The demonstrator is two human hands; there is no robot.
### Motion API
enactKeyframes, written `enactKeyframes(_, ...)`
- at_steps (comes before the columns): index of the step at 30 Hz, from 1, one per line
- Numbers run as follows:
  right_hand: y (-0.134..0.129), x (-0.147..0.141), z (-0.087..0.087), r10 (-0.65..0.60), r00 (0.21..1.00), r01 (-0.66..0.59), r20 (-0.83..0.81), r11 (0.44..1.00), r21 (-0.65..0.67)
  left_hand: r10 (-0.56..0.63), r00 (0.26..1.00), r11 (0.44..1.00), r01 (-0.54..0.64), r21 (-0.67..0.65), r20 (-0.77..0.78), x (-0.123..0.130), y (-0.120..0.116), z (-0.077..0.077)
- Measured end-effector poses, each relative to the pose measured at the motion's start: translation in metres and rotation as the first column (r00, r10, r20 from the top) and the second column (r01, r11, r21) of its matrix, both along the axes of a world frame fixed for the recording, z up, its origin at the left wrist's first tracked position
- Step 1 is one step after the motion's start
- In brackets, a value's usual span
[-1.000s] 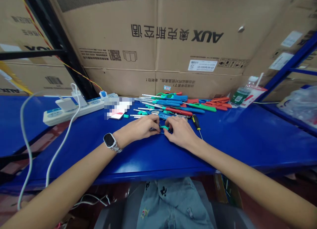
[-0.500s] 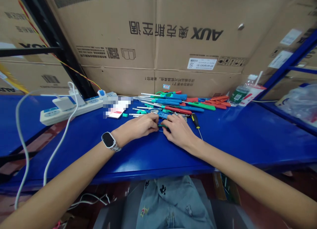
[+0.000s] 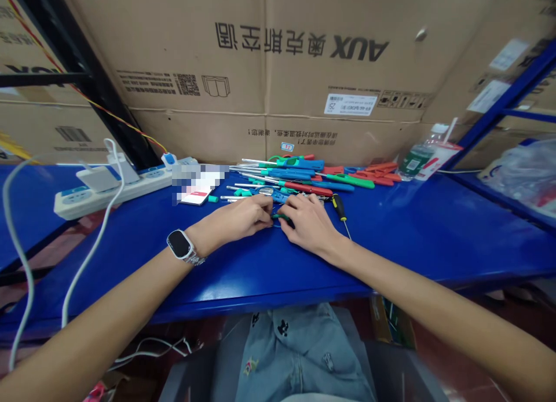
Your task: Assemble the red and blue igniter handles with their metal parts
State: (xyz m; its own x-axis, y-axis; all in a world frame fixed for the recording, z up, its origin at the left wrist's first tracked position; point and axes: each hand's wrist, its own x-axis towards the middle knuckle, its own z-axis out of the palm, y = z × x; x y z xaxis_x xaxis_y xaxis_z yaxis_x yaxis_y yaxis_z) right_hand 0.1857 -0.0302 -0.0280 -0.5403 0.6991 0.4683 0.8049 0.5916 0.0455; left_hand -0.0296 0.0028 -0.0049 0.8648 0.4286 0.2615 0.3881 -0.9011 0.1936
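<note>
My left hand (image 3: pixel 252 215), with a watch (image 3: pixel 180 244) on the wrist, is closed in a pinch low over the blue table. Facing it, my right hand (image 3: pixel 309 223) is closed too, its fingers curled. Between the fingertips of both hands shows a small green part (image 3: pixel 281 216), mostly hidden. Just beyond the hands lies a pile of long-necked lighters (image 3: pixel 299 174) with metal tubes and blue, red and green handles. A yellow-and-black screwdriver (image 3: pixel 340 209) rests right of my right hand.
A power strip (image 3: pixel 130 183) with chargers and white cables stands on the left, near a phone (image 3: pixel 202 189). Orange-red parts (image 3: pixel 377 174), a bottle (image 3: pixel 417 159) and a cup (image 3: pixel 441 159) are at the right rear. A large carton (image 3: pixel 295 89) walls off the back.
The camera view has shifted slightly, so the scene sits a little higher and further left. Both hands stay together at the green part, with only small finger movement.
</note>
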Motion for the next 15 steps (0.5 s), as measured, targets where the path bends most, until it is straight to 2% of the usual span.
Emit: enactKeyframes(15, -0.0031, -0.001, -0.0025, -0.012, 0.999, 0.011, -0.04, 0.999, -0.035, 0.007, 1.0, 1.0, -0.006, 0.008, -0.019, -0.0006, 0.0033, -0.0018)
